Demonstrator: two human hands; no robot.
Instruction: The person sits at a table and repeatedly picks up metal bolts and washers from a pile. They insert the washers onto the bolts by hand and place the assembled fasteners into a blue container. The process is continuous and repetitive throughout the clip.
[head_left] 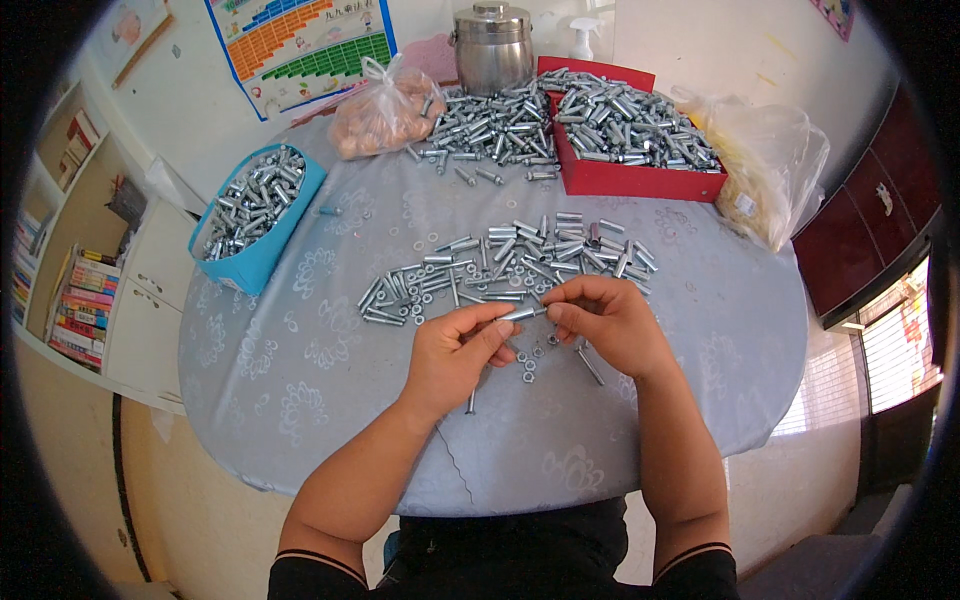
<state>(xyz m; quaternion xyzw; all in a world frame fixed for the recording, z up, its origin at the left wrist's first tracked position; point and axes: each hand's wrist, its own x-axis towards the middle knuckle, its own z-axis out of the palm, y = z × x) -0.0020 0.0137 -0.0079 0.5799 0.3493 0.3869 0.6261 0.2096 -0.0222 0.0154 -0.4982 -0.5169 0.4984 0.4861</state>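
A silvery expansion bolt [523, 314] lies level between my two hands above the table. My left hand [447, 362] pinches its left end between thumb and fingers. At its other end my right hand [612, 322] is closed, thumb against forefinger; whether a nut or washer is under those fingertips is hidden. Just beyond my hands spreads a loose heap of metal sleeves, bolts and nuts [500, 265]. Several loose nuts [528, 366] lie below the held bolt, between my wrists. A single bolt [590, 366] rests beside my right wrist, and another [471, 402] is partly behind my left hand.
On the grey patterned tablecloth [330, 420], a blue box [262, 255] of bolts stands left. A red box [640, 183] full of bolts stands far right, beside a bolt pile [490, 125]. Clear plastic bags [385, 110], a steel pot [493, 50] and another bag [770, 170] edge the back.
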